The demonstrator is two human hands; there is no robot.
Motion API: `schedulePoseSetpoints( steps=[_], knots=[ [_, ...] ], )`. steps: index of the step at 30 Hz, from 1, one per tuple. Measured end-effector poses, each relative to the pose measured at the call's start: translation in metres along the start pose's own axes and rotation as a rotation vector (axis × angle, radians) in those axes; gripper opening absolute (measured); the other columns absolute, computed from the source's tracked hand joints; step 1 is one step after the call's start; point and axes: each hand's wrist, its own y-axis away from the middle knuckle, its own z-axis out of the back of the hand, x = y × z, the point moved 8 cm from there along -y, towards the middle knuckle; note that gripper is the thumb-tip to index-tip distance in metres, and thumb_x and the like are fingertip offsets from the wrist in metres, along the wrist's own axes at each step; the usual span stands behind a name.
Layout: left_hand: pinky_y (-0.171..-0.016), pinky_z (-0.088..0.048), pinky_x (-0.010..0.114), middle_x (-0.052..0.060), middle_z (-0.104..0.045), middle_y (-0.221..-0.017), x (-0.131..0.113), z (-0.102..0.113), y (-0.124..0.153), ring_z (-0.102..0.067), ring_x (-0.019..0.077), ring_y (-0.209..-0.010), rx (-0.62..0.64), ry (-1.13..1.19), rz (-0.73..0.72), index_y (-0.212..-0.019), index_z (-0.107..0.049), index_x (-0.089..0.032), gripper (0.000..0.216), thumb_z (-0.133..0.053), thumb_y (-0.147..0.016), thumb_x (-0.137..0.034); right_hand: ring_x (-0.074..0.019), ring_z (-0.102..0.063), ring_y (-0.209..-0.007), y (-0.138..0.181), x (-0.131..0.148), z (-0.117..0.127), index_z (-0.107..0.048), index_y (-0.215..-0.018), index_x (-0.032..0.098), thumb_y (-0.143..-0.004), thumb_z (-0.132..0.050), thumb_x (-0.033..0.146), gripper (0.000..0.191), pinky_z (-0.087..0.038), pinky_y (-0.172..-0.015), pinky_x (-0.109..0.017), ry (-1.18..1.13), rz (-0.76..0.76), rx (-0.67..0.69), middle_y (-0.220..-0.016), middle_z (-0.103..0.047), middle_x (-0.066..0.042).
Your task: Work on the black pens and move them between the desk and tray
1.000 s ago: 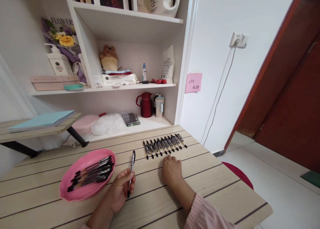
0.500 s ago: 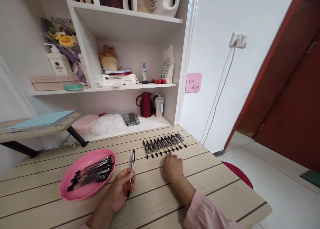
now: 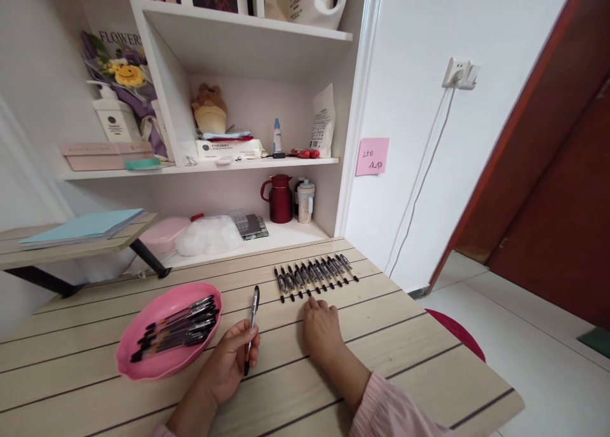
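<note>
A black-and-clear pen (image 3: 254, 310) stands nearly upright in my left hand (image 3: 237, 352), pinched between thumb and fingers above the table. My right hand (image 3: 321, 328) rests on the tabletop with its fingers curled in and knuckles up; what lies under the fingers, if anything, is hidden. Just beyond those knuckles is a row of several pens (image 3: 312, 277), laid side by side and slightly slanted. To the left of my left hand, a pink oval bowl (image 3: 124, 354) with a wavy rim holds several more pens (image 3: 178, 330) in a loose heap.
The wooden tabletop (image 3: 405, 348) has dark stripes. At the left, a small raised stand (image 3: 138, 230) carries blue folders (image 3: 81, 228). Behind the table, a shelf holds a red jug (image 3: 280, 199), a speckled cup (image 3: 305, 202) and a white plastic bag (image 3: 207, 235).
My right hand has moved slightly left and back from the row of pens. My left hand keeps the pen in the same pose, and the view has shifted a little.
</note>
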Motion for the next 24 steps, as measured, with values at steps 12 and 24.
schedulePoseSetpoints(
  steps=[12,24],
  knots=[
    [-0.040,-0.032,0.016,-0.004,-0.052,-0.059,-0.001,-0.001,0.000,-0.045,0.0041,-0.043,-0.016,0.006,0.011,-0.070,-0.052,-0.016,0.013,-0.064,-0.069,-0.022,-0.0269,-0.048,-0.096,-0.003,-0.001,-0.001,-0.056,-0.102,0.009,-0.071,-0.042,0.009,0.034,-0.032,-0.075,-0.040,-0.016,-0.002,0.006,-0.104,-0.057,-0.019],
    [-0.040,-0.033,0.016,-0.004,-0.053,-0.058,-0.002,-0.003,0.001,-0.045,0.0040,-0.042,-0.008,0.007,0.007,-0.067,-0.053,-0.016,0.014,-0.065,-0.067,-0.022,-0.0267,-0.049,-0.096,0.003,0.015,0.003,-0.057,-0.101,0.009,-0.072,-0.043,0.009,0.032,-0.031,-0.076,-0.039,-0.041,0.056,0.051,-0.101,-0.058,-0.019]
  ],
)
